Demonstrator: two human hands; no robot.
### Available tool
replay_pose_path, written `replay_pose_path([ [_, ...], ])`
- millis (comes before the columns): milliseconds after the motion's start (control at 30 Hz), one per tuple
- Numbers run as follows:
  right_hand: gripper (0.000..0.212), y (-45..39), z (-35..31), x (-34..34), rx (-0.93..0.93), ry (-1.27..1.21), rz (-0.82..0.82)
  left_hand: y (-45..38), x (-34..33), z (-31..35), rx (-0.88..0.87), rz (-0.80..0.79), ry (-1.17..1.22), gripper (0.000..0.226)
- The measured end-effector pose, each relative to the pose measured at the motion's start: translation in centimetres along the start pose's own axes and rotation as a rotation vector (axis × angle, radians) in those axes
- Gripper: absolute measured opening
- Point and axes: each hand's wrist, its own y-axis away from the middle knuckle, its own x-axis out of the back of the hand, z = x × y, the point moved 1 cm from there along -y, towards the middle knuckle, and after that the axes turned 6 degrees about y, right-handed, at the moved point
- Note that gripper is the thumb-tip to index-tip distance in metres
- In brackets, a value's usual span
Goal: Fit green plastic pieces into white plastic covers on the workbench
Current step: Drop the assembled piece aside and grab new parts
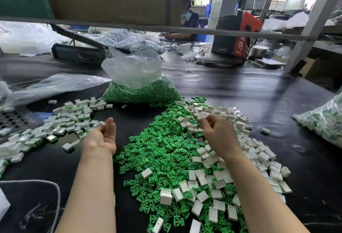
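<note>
A heap of loose green plastic pieces (157, 151) lies on the black workbench (240, 93) in front of me. White plastic covers (240, 145) are strewn along its right side and near edge. My left hand (102, 136) hovers left of the heap, palm turned up and fingers straight, with a blurred white piece (102, 123) at the fingertips. My right hand (218, 132) is over the white covers with its fingers curled, and the fingertips pinch a white cover (200, 118). To the left lies a pile of covers with green pieces fitted in them (70, 119).
An open clear bag of green pieces (140, 88) stands behind the heap. A bag of fitted covers (323, 121) sits at the right edge. Crumpled plastic (46, 86) lies at the left. A metal shelf bar (185, 30) crosses overhead. Another person (187, 14) works at the far side.
</note>
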Motion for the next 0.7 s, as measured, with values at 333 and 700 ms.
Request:
replay_pose_path([
  [333, 0.016, -0.4, 2.6, 1.3, -0.116, 0.415, 0.063, 0.6, 0.2, 1.1, -0.086, -0.082, 0.266, 0.043],
  [700, 0.036, -0.2, 0.7, -2.7, 0.203, 0.547, -0.052, 3.3, -2.6, -4.0, -0.08, -0.314, -0.599, 0.021],
])
